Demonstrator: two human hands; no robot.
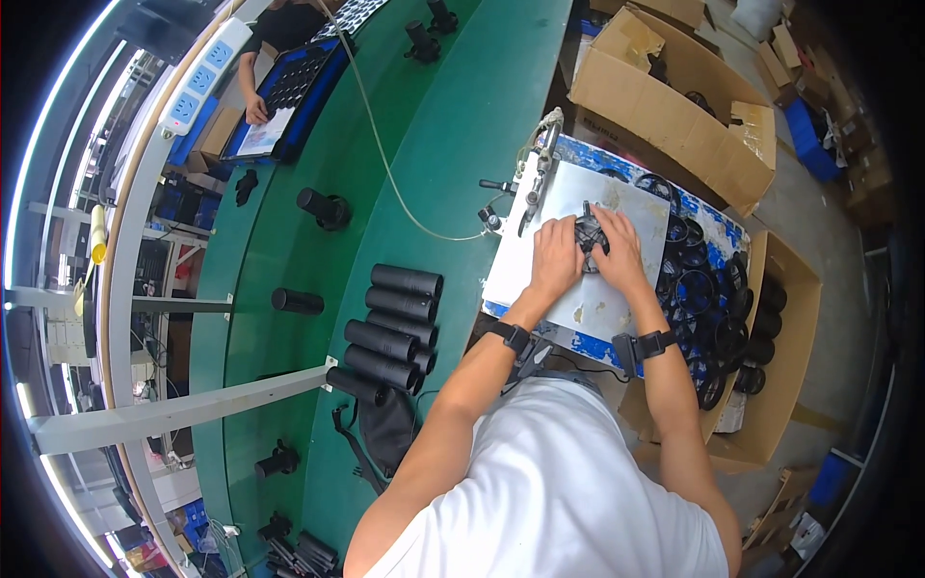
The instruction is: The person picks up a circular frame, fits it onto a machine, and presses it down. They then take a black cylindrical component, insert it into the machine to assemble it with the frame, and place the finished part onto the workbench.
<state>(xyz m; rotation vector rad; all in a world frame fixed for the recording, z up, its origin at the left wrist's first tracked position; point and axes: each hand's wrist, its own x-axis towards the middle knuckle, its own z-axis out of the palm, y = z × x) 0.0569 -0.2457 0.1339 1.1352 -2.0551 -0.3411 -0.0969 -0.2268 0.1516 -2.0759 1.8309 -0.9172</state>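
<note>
My left hand point(556, 258) and my right hand point(622, 252) meet over a pale metal sheet point(641, 204) on a blue-and-white worn worktop. Between them is a black round part with spokes point(590, 231), with the fingers of both hands closed on it from either side. Its underside is hidden by my fingers. Just to the right of the sheet lies a pile of black spoked rings point(696, 291), reaching into a cardboard box. To the left of the sheet stands a metal fixture with a lever and a hose point(538, 183).
Black cylinders point(393, 332) lie stacked on the green conveyor bench point(453, 164), near a black bag point(387, 429). A large cardboard box point(665, 116) stands beyond the worktop, another point(785, 385) at right. Far left, a co-worker's hand point(255, 109) rests at a blue tray.
</note>
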